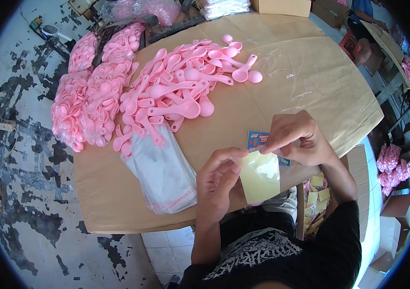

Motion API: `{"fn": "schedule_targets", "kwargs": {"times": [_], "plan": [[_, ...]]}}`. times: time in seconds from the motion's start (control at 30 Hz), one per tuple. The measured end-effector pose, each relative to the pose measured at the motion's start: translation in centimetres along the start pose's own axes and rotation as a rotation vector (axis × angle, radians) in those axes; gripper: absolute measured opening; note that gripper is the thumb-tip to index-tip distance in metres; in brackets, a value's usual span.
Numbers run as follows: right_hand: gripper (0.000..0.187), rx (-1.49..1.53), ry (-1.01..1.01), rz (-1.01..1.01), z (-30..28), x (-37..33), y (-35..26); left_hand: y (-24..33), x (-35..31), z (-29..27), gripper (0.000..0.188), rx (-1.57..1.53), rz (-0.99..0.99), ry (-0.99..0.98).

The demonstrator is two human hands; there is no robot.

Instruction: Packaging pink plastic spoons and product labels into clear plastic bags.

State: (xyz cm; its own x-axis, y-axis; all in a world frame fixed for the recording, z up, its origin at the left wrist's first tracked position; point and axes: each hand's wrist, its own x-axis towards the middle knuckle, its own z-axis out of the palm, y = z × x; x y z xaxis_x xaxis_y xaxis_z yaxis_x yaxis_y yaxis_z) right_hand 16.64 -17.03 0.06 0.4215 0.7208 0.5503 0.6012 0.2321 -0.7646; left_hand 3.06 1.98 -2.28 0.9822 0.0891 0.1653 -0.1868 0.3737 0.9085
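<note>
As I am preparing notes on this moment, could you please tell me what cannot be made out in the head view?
Head view:
Blue card: partly hidden by the right hand and pale yellow piece.
Pink spoons: lower ones buried under upper ones.
Co-worker: head cut off by the picture's upper edge.
Open box: deeper contents covered by yellow pieces.

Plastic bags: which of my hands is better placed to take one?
Probably your left hand: it's beside the plastic bags, while the right hand is farther; both are at the yellow packet.
</note>
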Motion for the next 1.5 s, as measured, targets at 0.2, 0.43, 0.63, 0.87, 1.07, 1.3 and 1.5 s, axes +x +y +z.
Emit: {"fn": "schedule_targets", "kwargs": {"times": [0.2,0.43,0.63,0.87,1.07,1.3,1.5], "plan": [[0.019,0.024,-0.049,-0.122,-0.3,-0.3,-0.1,-0.2,-0.3,0.0,0.012,-0.001,0.065,0.002],[0.018,-0.027,-0.060,-0.169,-0.6,-0.5,0.1,0.0,-0.5,0.0,0.016,0.029,-0.004,-0.017],[0.017,-0.048,-0.067,-0.163,-0.4,-0.3,-0.4,0.0,-0.5,0.0,0.011,0.013,-0.002,-0.083],[0.018,-0.258,-0.095,-0.111,-2.6,-0.7,-3.0,-1.2,-0.5,0.4,0.018,-0.028,0.007,-0.033],[0.025,-0.365,-0.098,-0.040,-2.0,-0.9,-4.8,-0.6,-0.3,1.2,0.024,-0.108,0.000,-0.089],[0.022,-0.532,-0.145,0.029,-2.4,-0.6,-6.6,-0.3,-0.8,0.8,0.048,-0.047,-0.054,0.012],[0.028,-0.437,-0.211,0.510,1.7,-0.6,-8.7,-0.4,-3.3,1.3,0.054,0.044,-0.036,0.046]]}}
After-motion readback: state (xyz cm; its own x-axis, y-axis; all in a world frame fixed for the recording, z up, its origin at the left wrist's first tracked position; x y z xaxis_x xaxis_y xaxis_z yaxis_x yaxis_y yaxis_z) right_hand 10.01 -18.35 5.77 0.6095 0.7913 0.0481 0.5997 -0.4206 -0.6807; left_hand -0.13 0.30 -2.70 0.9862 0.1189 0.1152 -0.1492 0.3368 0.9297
